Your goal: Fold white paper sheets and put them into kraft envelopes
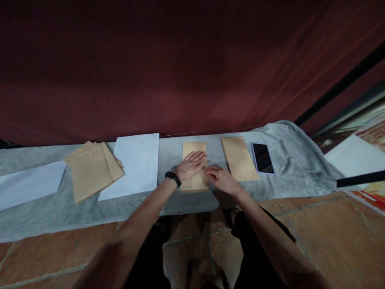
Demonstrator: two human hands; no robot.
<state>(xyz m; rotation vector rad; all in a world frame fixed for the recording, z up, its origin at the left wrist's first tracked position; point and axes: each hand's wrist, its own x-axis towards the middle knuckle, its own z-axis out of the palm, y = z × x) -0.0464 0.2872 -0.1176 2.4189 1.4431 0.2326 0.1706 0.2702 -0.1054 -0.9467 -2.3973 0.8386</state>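
A brown paper envelope (194,184) lies lengthwise in front of me on the grey cloth (171,204). Flat across its middle rests my left hand (190,165), fingers stretched out, with a black band (173,177) around the wrist. My right hand (221,178) is at the envelope's right edge, its fingers curled and thumb side toward the paper. Whether anything sits between those fingertips is too small to tell. Just beyond the right hand lies a neat stack of brown envelopes (240,158).
A phone (263,159) lies right of the stack, beside bunched cloth (294,156). Leftward are a large white sheet (138,162), several fanned brown envelopes (92,172) and another white sheet (33,182). A dark red fabric wall (192,88) rises behind; tiled floor (339,228) lies below.
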